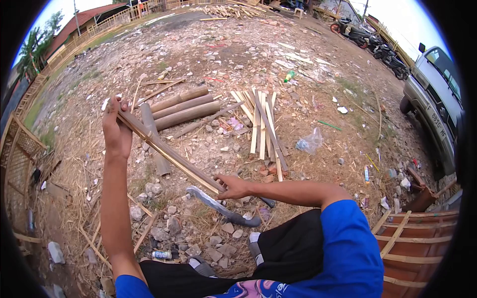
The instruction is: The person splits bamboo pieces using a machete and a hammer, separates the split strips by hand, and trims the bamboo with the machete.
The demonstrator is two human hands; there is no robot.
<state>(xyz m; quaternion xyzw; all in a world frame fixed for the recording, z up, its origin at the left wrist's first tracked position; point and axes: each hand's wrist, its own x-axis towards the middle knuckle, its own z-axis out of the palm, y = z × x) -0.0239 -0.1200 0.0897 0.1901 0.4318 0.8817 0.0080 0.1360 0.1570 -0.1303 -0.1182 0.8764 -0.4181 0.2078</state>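
Observation:
A long split bamboo piece (171,152) slants down from upper left to the centre, between both hands. My left hand (117,130) is closed round its upper end. At the lower end, my right hand (231,187) grips it with bent fingers. Just beneath the right hand, a curved machete (206,199) with a dark handle lies on the ground. Beyond the bamboo, several thick bamboo poles (186,111) lie side by side. To their right is a pile of thin split strips (263,126).
A parked vehicle (432,94) stands at the right, with motorcycles (355,35) behind it. Stones (171,226) and a can (161,255) lie near my feet. A slatted bamboo frame (417,241) is at the lower right, and a woven panel (22,159) at the left.

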